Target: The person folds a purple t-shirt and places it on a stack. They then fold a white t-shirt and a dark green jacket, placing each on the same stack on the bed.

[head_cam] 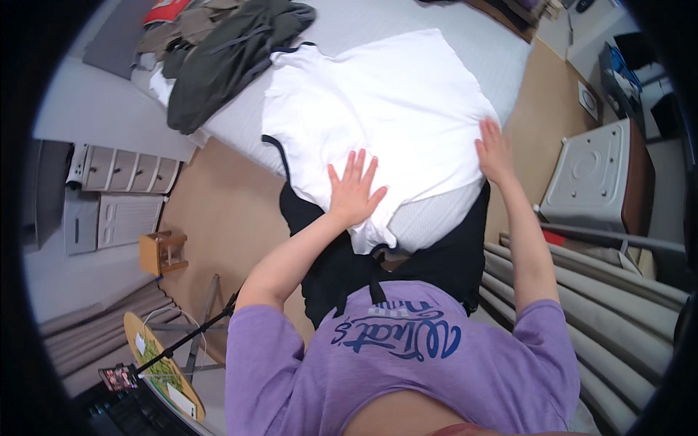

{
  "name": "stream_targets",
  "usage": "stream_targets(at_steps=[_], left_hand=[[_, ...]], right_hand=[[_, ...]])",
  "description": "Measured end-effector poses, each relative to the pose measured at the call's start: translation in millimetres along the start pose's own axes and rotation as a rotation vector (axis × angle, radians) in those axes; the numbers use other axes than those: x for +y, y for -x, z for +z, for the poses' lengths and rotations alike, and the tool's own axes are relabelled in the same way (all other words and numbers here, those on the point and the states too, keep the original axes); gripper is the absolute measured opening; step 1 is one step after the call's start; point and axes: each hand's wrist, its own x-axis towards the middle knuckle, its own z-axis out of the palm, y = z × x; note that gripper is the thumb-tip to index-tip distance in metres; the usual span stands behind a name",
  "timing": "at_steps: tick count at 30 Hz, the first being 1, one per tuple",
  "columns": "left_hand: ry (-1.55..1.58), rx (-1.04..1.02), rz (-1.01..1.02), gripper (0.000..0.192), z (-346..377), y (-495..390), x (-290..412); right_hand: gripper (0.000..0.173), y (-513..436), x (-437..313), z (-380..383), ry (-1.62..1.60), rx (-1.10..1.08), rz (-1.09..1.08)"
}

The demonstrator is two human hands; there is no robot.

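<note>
A white T-shirt (381, 114) with dark trim at its neck and sleeve ends lies spread on a bed (491, 49) with a pale cover. My left hand (354, 191) rests on the shirt near its lower sleeve, fingers spread and palm down. At the shirt's right edge, my right hand (495, 150) lies with its fingertips on the fabric, grasping nothing that I can see. Slight wrinkles run across the cloth between the two hands. The lower sleeve hangs bunched at the bed's near edge, close to my lap.
Dark green clothing (229, 60) is heaped at the bed's upper left, beside brownish garments (202, 24). A small wooden stool (162, 252) and a round table (163, 365) stand at left. On the right are a white-topped cabinet (586, 169) and beige curtains (594, 305).
</note>
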Motion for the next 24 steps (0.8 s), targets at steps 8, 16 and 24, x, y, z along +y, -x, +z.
stream_targets(at_steps=[8,16,24], left_hand=[[-0.046,0.263,-0.161,0.069,-17.6,-77.4,-38.5],[-0.215,0.184,-0.511,0.069,-28.7,-10.1,-178.7],[-0.108,0.367,-0.179,0.064,-58.0,-108.3,-147.3]], right_hand=[[0.056,-75.6,-113.8,11.3,0.110,0.112,-0.170],[0.058,-78.7,-99.5,11.3,0.066,-0.074,-0.117],[0.050,-157.0,-152.4,24.9,-0.119,0.016,-0.205]])
